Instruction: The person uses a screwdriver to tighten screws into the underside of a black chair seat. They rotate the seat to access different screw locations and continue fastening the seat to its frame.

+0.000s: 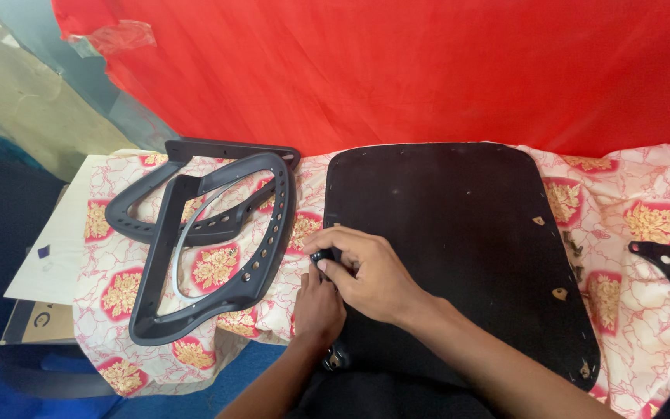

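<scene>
Both hands at near-left edge of one black seat panel [459, 233]: my right hand [366, 271] pinches small black part [322, 256]; left hand [318, 306] grip unclear. Two grey armrest frames [218, 240] left.

backdrop cloth [397, 70]: red | table cover [622, 209]: cream, red-gold floral | seat panel [459, 233]: black | armrest frames [218, 240]: dark grey

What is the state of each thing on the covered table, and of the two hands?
Black seat panel: lying flat on the patterned cloth, underside up.
Two grey armrest frames: lying stacked, left of the panel, untouched.
Small black part: pinched at the panel's left edge.
Right hand: fingers closed on the small part.
Left hand: partly under the right hand; grip hidden.
Loose screws: lying right of the panel.
</scene>
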